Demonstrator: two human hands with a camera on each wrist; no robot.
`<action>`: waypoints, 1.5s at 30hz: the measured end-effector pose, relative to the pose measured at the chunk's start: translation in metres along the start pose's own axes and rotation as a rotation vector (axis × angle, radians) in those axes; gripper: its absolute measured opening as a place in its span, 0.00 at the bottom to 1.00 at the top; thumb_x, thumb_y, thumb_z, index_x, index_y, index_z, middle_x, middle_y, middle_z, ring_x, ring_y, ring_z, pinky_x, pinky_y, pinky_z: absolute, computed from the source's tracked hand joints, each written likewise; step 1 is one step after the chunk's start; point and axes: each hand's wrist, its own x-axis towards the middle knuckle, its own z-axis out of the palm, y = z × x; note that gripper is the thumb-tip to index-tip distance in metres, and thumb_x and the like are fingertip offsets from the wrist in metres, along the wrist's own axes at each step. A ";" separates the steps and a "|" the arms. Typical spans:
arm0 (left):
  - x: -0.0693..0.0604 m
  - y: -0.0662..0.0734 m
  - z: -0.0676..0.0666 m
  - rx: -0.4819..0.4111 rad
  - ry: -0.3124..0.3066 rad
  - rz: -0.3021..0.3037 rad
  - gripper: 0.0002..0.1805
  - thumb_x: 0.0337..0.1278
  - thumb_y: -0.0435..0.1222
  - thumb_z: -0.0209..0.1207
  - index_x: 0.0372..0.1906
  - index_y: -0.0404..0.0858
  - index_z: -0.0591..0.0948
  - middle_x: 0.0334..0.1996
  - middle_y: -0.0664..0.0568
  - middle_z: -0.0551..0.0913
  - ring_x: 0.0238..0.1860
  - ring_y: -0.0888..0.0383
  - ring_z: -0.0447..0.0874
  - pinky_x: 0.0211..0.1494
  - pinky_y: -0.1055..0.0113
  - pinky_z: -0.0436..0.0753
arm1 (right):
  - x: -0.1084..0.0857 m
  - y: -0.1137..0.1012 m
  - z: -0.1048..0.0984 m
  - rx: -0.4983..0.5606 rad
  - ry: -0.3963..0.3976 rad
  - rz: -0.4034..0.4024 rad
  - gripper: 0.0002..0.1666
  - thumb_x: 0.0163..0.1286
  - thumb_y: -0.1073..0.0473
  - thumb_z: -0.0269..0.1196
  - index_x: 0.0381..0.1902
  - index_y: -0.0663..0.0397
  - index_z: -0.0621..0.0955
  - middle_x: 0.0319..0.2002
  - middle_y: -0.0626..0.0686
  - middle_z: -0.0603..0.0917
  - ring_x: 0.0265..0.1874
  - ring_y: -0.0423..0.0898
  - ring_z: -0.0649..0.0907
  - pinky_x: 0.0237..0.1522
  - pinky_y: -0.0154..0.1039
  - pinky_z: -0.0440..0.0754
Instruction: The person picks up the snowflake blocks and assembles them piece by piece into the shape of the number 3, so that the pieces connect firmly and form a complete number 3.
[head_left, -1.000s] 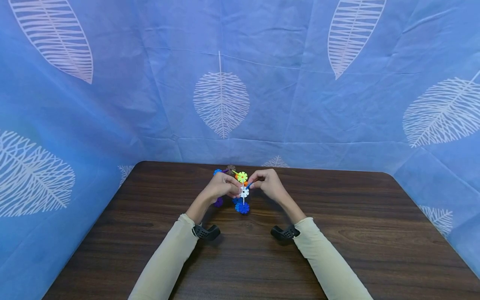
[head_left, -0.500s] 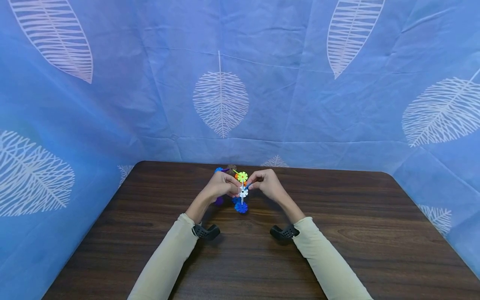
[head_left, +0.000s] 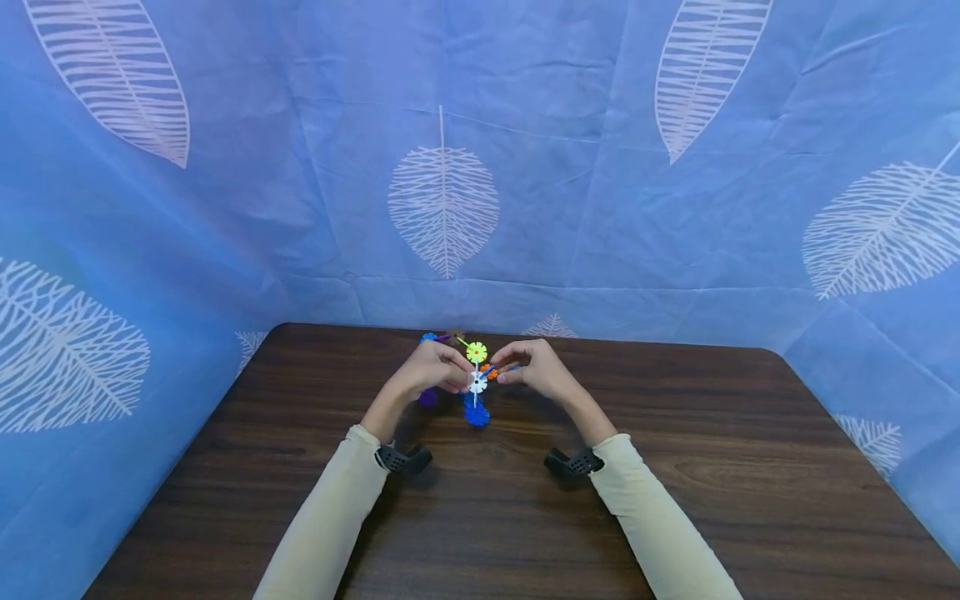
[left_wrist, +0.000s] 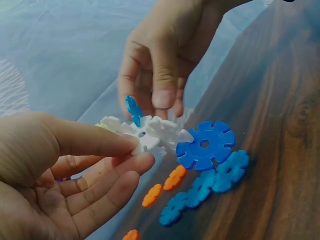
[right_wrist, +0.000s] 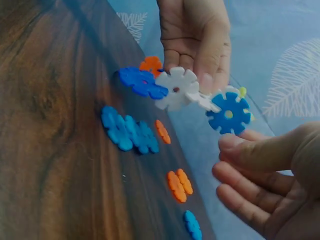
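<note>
Several notched plastic discs are joined into a chain. My left hand [head_left: 433,368] pinches a white notched disc [left_wrist: 146,134] in that chain between thumb and forefinger. Into this white disc is slotted a blue disc [right_wrist: 229,113], standing at an angle. My right hand [head_left: 534,370] is close beside the blue disc, thumb and fingers parted with nothing gripped between them; whether the thumb tip still touches its edge is hard to tell. A yellow disc [head_left: 476,352] is at the chain's far end and a darker blue disc [left_wrist: 205,144] at its near end.
On the dark wooden table [head_left: 495,517] lie loose orange discs [right_wrist: 177,186] and lighter blue discs [right_wrist: 120,129], below and behind the chain. A purple disc [head_left: 428,397] is by the left hand. A blue leaf-patterned cloth [head_left: 570,208] hangs behind the table.
The left hand and the chain have shifted slightly left. The right hand's fingers have come away from the blue disc, which stays on the white one, and a gap shows between them.
</note>
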 end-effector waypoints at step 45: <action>-0.001 -0.003 -0.014 0.023 0.058 -0.035 0.08 0.55 0.30 0.71 0.39 0.29 0.89 0.30 0.46 0.90 0.28 0.57 0.88 0.50 0.50 0.89 | 0.001 0.003 0.012 -0.313 -0.481 -0.046 0.10 0.61 0.66 0.74 0.40 0.59 0.86 0.30 0.51 0.81 0.26 0.38 0.75 0.31 0.30 0.77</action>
